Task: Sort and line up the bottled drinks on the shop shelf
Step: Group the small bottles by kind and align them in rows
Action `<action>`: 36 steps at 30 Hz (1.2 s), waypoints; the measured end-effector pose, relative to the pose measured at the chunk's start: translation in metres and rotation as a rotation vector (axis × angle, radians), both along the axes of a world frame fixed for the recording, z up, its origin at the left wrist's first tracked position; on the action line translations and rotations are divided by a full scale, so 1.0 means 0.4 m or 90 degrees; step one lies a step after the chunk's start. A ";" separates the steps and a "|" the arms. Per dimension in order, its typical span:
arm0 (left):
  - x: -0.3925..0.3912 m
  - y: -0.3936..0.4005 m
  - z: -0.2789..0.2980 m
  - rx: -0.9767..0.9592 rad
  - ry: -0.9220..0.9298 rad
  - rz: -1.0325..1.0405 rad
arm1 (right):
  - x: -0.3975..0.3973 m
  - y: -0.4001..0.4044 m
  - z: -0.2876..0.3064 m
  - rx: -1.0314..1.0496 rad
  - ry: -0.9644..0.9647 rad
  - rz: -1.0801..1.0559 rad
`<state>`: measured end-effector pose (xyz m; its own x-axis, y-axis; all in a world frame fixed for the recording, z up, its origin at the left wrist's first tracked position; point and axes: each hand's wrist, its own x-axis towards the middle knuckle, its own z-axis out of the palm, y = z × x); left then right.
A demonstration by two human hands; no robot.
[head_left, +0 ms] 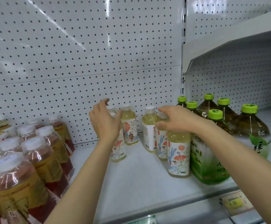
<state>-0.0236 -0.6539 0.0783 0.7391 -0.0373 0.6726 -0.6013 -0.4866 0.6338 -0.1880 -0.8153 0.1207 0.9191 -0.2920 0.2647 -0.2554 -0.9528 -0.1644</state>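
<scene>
On the shelf (141,173), the left hand (104,122) curled round a pale tea bottle (118,151) left of the middle bottle (149,131), upright, cap up. Right of it, the right hand (175,121) gripped the front bottle (179,156) from above, also upright.

Bright, even overhead light. White glare streaks cross the pegboard (83,46) above the fingers (104,102). Shadows on the shelf (139,178) below them are soft and faint. Wide-angle bending curves the edges; bottles (18,167) far left look blurred.
</scene>
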 end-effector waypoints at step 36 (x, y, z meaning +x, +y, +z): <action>0.243 -0.001 -0.148 -0.080 0.337 -0.206 | -0.055 0.221 -0.312 0.819 -0.321 0.172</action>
